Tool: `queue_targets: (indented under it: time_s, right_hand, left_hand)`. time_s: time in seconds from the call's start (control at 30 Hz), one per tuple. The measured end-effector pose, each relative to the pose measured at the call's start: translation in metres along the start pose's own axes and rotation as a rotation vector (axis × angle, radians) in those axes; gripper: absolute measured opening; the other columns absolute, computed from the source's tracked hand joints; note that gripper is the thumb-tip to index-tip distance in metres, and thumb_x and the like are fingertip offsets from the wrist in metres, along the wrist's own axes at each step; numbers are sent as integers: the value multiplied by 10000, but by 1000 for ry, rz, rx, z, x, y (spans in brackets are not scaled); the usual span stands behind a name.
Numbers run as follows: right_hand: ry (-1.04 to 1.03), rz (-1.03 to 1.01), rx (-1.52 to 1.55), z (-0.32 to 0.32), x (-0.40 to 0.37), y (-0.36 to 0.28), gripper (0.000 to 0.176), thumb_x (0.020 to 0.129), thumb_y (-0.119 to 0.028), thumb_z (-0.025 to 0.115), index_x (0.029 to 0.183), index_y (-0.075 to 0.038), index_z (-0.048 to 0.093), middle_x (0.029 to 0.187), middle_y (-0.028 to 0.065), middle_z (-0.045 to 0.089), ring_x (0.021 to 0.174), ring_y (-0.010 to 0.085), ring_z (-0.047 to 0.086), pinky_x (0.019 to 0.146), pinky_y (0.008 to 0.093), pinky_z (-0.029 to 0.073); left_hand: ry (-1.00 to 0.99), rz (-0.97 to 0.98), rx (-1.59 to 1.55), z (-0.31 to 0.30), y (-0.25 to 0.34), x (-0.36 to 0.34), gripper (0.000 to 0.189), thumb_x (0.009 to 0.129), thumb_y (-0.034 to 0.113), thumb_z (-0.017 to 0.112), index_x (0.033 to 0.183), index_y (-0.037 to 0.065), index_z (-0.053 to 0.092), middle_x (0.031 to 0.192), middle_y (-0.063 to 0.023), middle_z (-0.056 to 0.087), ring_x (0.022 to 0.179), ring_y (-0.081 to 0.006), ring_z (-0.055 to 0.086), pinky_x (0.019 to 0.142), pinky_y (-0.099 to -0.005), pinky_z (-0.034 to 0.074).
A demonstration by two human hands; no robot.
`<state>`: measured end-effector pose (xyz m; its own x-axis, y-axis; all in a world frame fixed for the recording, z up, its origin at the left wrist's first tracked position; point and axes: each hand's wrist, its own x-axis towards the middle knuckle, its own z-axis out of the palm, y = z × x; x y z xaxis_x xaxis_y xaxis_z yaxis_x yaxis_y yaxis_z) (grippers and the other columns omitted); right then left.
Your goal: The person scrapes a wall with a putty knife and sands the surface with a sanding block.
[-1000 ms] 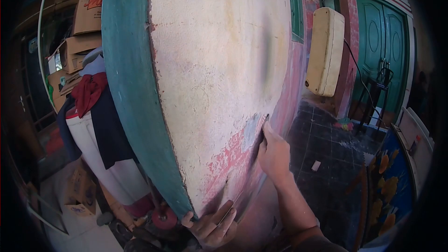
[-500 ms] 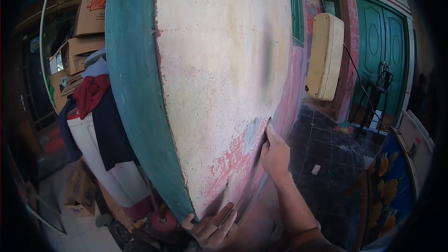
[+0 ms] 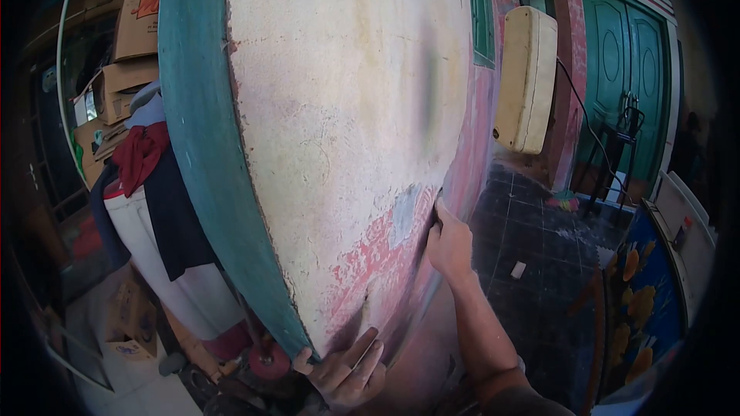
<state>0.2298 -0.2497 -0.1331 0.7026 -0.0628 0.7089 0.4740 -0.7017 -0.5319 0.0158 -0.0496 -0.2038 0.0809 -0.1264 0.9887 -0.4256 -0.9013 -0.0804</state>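
Observation:
A painted wall (image 3: 339,131) fills the middle of the view, cream above with a worn pink patch (image 3: 370,250) low down. A teal strip (image 3: 202,146) borders its left side. My right hand (image 3: 450,243) is closed at the wall's right edge, beside the pink patch. A small dark tip shows at its fingers, but what they hold is mostly hidden. Lower down, my left hand (image 3: 347,374) rests at the bottom of the wall, fingers apart, thumb near the teal strip. A thin pale line shows between two of its fingers; I cannot make it out.
On the left, clothes (image 3: 181,208) hang over a white bin (image 3: 154,243), near cardboard boxes (image 3: 139,19). At right are a cream box-shaped case (image 3: 526,81), a black stool (image 3: 618,142), teal doors (image 3: 626,69) and a dark tiled floor (image 3: 532,231) with a small pale block (image 3: 518,270).
The whole view has shifted a little, so the wall and surroundings appear farther left. My right hand stays at the wall's edge, and my left hand stays by its bottom.

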Motion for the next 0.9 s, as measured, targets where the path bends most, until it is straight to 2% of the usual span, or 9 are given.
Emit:
queue_targets:
  time_s: [0.03, 0.13, 0.23, 0.33, 0.4, 0.5, 0.63, 0.73, 0.9]
  right_hand:
    - [58, -82, -2, -4, -1, -10, 532, 908, 7, 575, 1435, 66, 621, 1349, 295, 690, 1166, 463, 701, 1024, 491, 565]
    - [172, -240, 28, -10, -4, -30, 516, 919, -1, 567, 1426, 61, 636, 1311, 301, 702, 1155, 465, 704, 1013, 489, 568]
    - [126, -138, 66, -6, 4, -15, 506, 915, 1, 578, 1412, 55, 651, 1295, 307, 706, 1149, 463, 707, 1008, 489, 570]
    - [13, 28, -8, -5, 2, -1, 520, 905, 15, 592, 1421, 47, 651, 1280, 313, 709, 1150, 466, 708, 1002, 483, 570]
    - [-12, 46, 22, -8, -3, -12, 528, 910, 22, 586, 1435, 45, 647, 1241, 326, 714, 1150, 475, 707, 988, 471, 570]
    - [174, -271, 26, -13, -9, -33, 524, 916, 16, 575, 1434, 50, 643, 1240, 324, 715, 1146, 483, 704, 996, 463, 569]
    - [187, -138, 28, 10, 1, 4, 533, 907, 18, 586, 1436, 55, 635, 1285, 315, 706, 1138, 473, 708, 1013, 487, 561]
    - [160, -108, 65, 15, 4, 9, 529, 906, 39, 569, 1429, 62, 641, 1263, 327, 708, 1144, 480, 711, 1018, 461, 565]
    - [283, -282, 25, 6, 3, -11, 518, 914, 30, 567, 1425, 67, 643, 1252, 326, 713, 1145, 470, 717, 1017, 450, 567]
  left_hand:
    - [121, 1, 33, 10, -4, -3, 366, 791, 140, 615, 1081, 189, 832, 978, 21, 849, 673, -73, 659, 1313, -543, 158]
    - [129, 39, 28, 12, -7, -3, 407, 749, 87, 604, 1074, 182, 829, 982, 14, 850, 631, -66, 624, 1322, -581, 138]
    - [-174, -96, -198, -18, 5, 13, 275, 1026, 194, 654, 1131, 3, 823, 1204, -125, 820, 1096, -246, 792, 1295, -560, 170]
    - [-131, -47, 57, -8, 1, -6, 350, 890, 249, 673, 1211, 237, 813, 1161, 100, 835, 649, -23, 566, 1308, -497, 136]
    - [-2, -40, 30, 4, 2, -10, 403, 796, 136, 627, 1143, 205, 820, 1055, 38, 846, 630, -55, 600, 1315, -557, 137]
    - [98, 10, -5, 8, -7, -9, 458, 755, 81, 617, 1153, 197, 811, 1020, 8, 850, 617, -71, 616, 1316, -578, 136]
    - [7, -20, 36, 2, -2, -6, 471, 780, 96, 659, 1220, 207, 785, 1074, 4, 847, 620, -77, 618, 1314, -559, 128]
    - [-169, -12, -73, -23, 4, 11, 271, 1029, 196, 653, 1110, 3, 827, 1182, -131, 825, 1088, -250, 796, 1294, -564, 179]
    - [-163, -3, -64, -19, 1, 10, 286, 1035, 216, 645, 1120, 10, 824, 1191, -139, 821, 1088, -250, 795, 1295, -560, 171]
